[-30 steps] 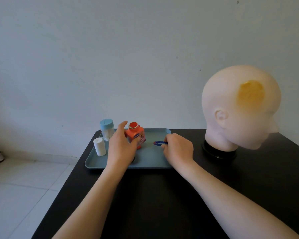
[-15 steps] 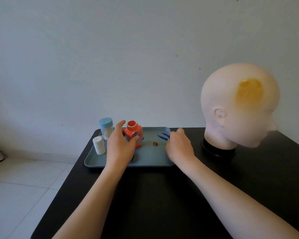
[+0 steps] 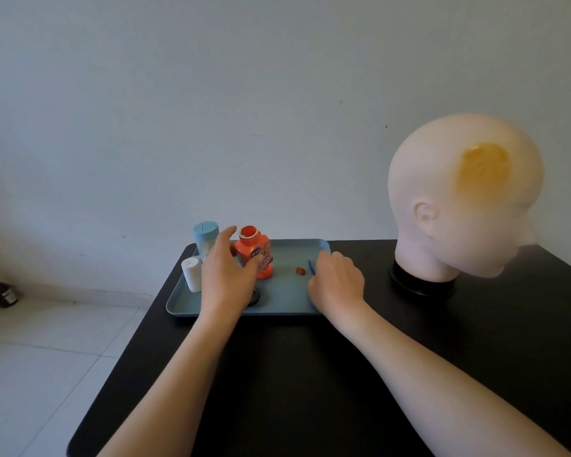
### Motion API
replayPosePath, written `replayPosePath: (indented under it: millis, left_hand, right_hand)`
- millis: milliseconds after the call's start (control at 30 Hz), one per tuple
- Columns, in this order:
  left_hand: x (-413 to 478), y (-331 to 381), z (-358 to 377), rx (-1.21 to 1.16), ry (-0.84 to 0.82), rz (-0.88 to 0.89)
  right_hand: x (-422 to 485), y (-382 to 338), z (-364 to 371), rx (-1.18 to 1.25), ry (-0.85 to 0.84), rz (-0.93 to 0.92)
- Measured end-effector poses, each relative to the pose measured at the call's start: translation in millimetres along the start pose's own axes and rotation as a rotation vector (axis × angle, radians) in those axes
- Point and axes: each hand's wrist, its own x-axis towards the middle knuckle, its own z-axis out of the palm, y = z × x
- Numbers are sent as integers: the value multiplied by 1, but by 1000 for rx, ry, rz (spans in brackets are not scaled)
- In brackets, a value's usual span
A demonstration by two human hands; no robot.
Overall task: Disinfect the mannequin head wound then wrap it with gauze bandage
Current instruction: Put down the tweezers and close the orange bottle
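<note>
The mannequin head (image 3: 449,225) stands on a black base at the right of the black table, with a yellow-brown stained patch (image 3: 482,168) on its temple. On the grey-blue tray (image 3: 277,305), my left hand (image 3: 226,278) grips the uncapped orange disinfectant bottle (image 3: 256,252). My right hand (image 3: 337,283) rests on the tray's right side, fingers curled on blue tweezers (image 3: 311,268), of which only the tips show. A small brown-stained cotton ball (image 3: 299,270) lies loose on the tray by the tips. A white gauze roll (image 3: 192,275) stands at the tray's left.
A blue-lidded jar of cotton (image 3: 206,239) stands at the tray's back left. A black cap (image 3: 255,295) lies on the tray, partly under my left hand. A dark bottle (image 3: 2,291) sits on the floor at the left. The white wall is close behind.
The tweezers have let go of the stained cotton ball, which now lies on the tray. My right hand has shifted slightly right and down. My left hand stays on the bottle.
</note>
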Motion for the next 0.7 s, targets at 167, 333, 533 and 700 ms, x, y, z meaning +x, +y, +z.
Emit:
replayPosePath:
  millis: [167,333,533,700]
  left_hand:
    - [1,-4,-4,-15,4,-16]
    - [4,-8,-5,-25,23,-29]
    - [7,-10,-8,-15,32,-27]
    - [7,-9,-12,-5,32,-16]
  right_hand:
    - [1,-2,6,30,-17,16]
    - [5,-3,5,38,38,-7]
    - [19,-16,7,19,71,-228]
    - [33,-38,15,-6,-72,-318]
